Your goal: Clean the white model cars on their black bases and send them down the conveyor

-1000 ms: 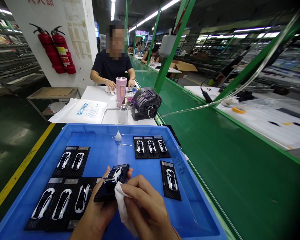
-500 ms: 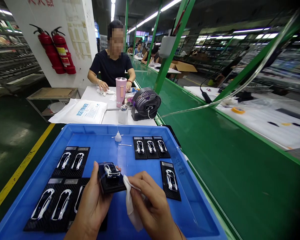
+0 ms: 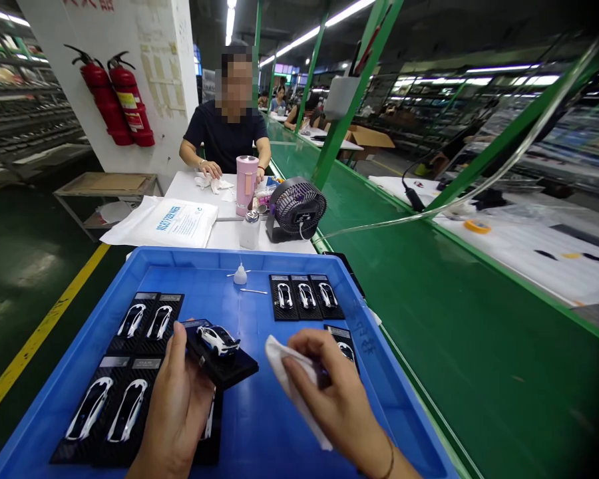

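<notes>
My left hand grips the black base of a white-and-black model car, holding it tilted above the blue tray. To its right, my right hand pinches a white cloth or wipe, which is apart from the base. Several more model cars on black bases lie in the tray. Two lie at the upper left, and others at the lower left, including one car partly beside my left forearm. A row of three, with its middle car, lies at the upper right. My right hand partly hides another base.
A small white dropper bottle and cotton swabs lie in the tray. Beyond it stand a glass jar, a pink tumbler, a fan and a white package. A co-worker sits opposite. A green conveyor runs alongside.
The white cloth has come away from the base's edge as my right hand moved right. My left hand has turned the model, so its car now shows more from the side.
</notes>
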The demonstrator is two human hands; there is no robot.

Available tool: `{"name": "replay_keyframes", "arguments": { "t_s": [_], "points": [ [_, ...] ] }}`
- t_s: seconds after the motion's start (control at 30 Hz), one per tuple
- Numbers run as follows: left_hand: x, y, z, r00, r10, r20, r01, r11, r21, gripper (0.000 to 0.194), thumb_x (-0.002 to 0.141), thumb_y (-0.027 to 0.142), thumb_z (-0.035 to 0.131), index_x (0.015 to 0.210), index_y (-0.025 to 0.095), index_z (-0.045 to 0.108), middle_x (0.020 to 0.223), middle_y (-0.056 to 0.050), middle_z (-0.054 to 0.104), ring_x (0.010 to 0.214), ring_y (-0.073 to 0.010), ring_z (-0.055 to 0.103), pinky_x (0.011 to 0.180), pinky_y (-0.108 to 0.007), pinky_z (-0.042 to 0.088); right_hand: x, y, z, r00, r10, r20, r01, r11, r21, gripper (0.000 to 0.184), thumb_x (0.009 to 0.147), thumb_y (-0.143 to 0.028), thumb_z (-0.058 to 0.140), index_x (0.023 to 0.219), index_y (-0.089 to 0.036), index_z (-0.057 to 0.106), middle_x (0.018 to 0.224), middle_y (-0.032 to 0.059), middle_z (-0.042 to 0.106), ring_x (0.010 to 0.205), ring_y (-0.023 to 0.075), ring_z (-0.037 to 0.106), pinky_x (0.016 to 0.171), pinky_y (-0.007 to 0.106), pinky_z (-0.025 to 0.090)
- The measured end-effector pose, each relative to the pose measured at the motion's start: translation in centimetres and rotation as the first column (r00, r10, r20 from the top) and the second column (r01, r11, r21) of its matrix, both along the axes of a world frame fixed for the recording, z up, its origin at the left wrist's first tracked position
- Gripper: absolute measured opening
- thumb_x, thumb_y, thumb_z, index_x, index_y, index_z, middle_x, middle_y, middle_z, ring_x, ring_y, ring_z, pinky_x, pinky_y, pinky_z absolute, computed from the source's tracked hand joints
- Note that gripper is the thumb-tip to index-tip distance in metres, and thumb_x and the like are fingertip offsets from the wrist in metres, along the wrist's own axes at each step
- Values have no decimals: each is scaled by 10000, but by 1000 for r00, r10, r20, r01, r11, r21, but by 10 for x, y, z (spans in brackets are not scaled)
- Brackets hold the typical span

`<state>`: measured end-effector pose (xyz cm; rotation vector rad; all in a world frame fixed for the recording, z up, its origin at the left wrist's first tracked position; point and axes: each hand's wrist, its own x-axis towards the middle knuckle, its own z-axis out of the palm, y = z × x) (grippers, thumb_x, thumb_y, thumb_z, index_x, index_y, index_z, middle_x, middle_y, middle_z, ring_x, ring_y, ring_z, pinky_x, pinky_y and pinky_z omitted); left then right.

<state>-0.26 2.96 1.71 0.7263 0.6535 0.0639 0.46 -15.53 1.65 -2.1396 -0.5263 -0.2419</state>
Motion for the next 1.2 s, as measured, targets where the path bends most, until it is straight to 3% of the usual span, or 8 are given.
{"name": "replay_keyframes", "arguments": {
  "t_s": [0.17, 0.37, 0.53, 0.63, 0.8, 0.9, 1.0, 1.2],
  "points": [
    [2, 12, 2, 998, 38, -46, -39, 999, -16, 317, 841, 375, 456, 953, 111, 591, 922, -135, 642, 842, -229, 628, 680, -348, 546, 50, -5, 1, 952, 253, -171, -289, 928, -237, 175, 750, -214, 594, 922, -185, 597, 898, -5, 598, 861, 75, 564, 786, 183, 432],
    [-3, 21, 10, 996, 42, -79, -51, 993, -108, 334, 830, 320, 500, 1017, 53, 571, 954, -185, 641, 870, -256, 630, 719, -361, 546, 136, 51, -40, 992, 30, -121, -49, 986, -158, 324, 849, -246, 481, 1138, -101, 490, 1090, 76, 519, 944, 93, 521, 865, 274, 441],
    [-7, 34, 11, 992, 87, -91, -103, 975, -195, 357, 849, 280, 476, 1080, 14, 534, 994, -218, 626, 930, -243, 614, 746, -300, 540, 173, 83, -69, 978, -4, -208, -16, 995, -94, 314, 845, -325, 504, 1037, -78, 534, 943, 57, 549, 890, 89, 531, 859, 297, 449],
    [-6, 40, 9, 990, 105, -96, -125, 966, -228, 326, 849, 249, 474, 1059, 8, 537, 959, -215, 636, 930, -268, 612, 743, -347, 545, 163, 84, -56, 965, 40, -257, -37, 999, 15, 343, 851, -337, 489, 1070, -74, 518, 911, 56, 561, 831, 78, 546, 810, 267, 468],
    [-3, 38, 5, 991, 75, -115, -101, 966, -239, 344, 831, 253, 505, 1039, -17, 550, 939, -232, 635, 906, -292, 617, 714, -370, 550, 93, 54, 6, 938, 150, -312, -83, 972, 219, 486, 914, -390, 308, 1331, -142, 306, 860, 52, 583, 734, 84, 579, 747, 250, 496],
    [-3, 28, 4, 992, 27, -120, -56, 969, -240, 381, 800, 270, 555, 1053, -14, 555, 948, -232, 634, 906, -302, 615, 708, -372, 549, 42, 32, 30, 953, 161, -256, -52, 921, 386, 347, 862, -317, 456, 1170, -164, 502, 812, 49, 522, 600, 50, 505, 611, 210, 472],
    [-4, 15, 2, 993, -29, -117, -2, 967, -254, 368, 792, 279, 567, 1034, 1, 570, 951, -219, 639, 907, -287, 616, 715, -339, 543, 8, 19, 31, 982, 54, -183, 59, 825, 563, 193, 782, -274, 573, 959, -195, 570, 943, 63, 467, 683, 58, 501, 541, 163, 442],
    [-9, -9, 3, 984, -116, -136, 77, 963, -260, 295, 818, 255, 525, 926, -9, 597, 851, -195, 657, 802, -234, 640, 723, -299, 536, -12, 18, 18, 965, 101, -243, 111, 679, 726, 196, 762, -299, 595, 919, -186, 564, 953, 55, 407, 747, 69, 513, 605, 181, 469]
  ]
}}
